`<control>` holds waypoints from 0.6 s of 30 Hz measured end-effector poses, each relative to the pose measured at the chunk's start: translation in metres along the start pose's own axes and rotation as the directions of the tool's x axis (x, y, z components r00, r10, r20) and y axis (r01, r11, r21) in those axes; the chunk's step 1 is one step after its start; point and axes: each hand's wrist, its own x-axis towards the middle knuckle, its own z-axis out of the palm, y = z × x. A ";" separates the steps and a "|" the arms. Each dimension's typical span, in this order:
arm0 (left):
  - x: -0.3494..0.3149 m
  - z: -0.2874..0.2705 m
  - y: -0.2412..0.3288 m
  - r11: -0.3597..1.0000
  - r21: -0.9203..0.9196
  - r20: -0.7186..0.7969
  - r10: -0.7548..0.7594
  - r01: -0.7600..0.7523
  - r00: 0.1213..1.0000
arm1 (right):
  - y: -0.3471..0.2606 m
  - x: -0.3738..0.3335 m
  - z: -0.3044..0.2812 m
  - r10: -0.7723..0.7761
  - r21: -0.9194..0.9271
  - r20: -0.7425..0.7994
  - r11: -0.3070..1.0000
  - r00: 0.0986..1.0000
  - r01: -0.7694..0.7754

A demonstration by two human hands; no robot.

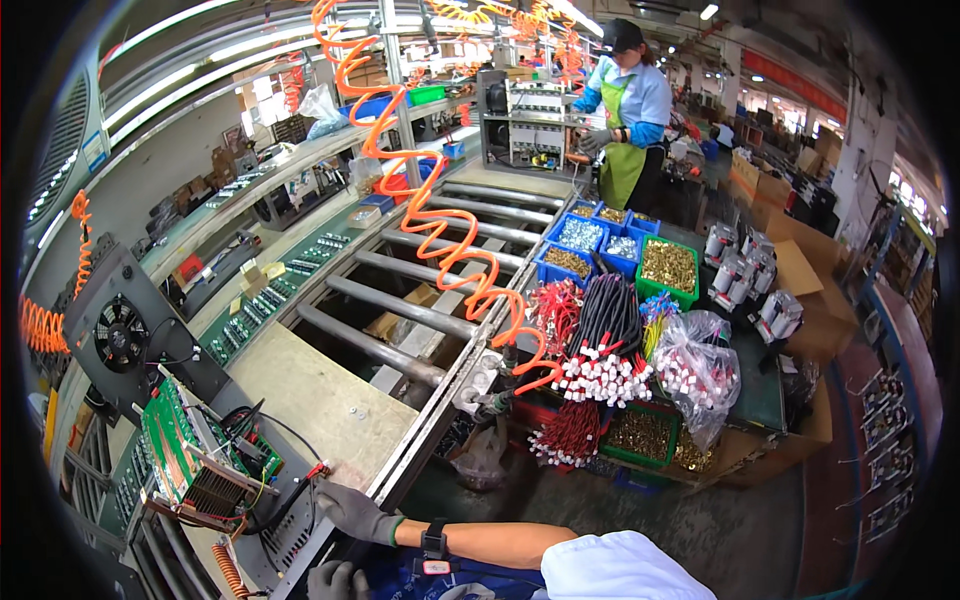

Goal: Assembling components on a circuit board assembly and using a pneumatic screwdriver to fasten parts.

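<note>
My right hand, in a grey glove, reaches in from the right with a black wristband on its wrist. Its fingers are bent at the edge of a grey metal panel, and what they hold, if anything, is hidden. Close to its fingertips is a black cable with a red end. My left hand, also gloved in grey, shows at the lower edge with curled fingers; its grip is hidden. Left of the hands, a green circuit board assembly with a finned heat sink stands tilted on the panel. Behind it rises a dark plate with a fan.
A roller conveyor runs away from me beside a wooden board. An orange coiled hose hangs over it. At right are cable bundles and blue bins of small parts. A co-worker stands at the far end.
</note>
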 end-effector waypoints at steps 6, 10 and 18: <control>0.003 0.025 -0.013 0.988 0.024 0.077 -0.156 0.155 0.985 | -0.002 -0.002 0.001 0.003 0.045 -0.027 0.999 1.000 -0.002; -0.010 0.034 -0.031 0.968 0.026 0.149 -0.250 0.249 0.957 | -0.002 -0.003 0.000 0.019 0.084 -0.013 0.996 1.000 -0.018; -0.011 0.037 -0.043 0.977 -0.039 0.004 -0.211 0.211 0.977 | -0.010 -0.003 -0.003 0.040 0.120 0.007 0.992 0.999 -0.040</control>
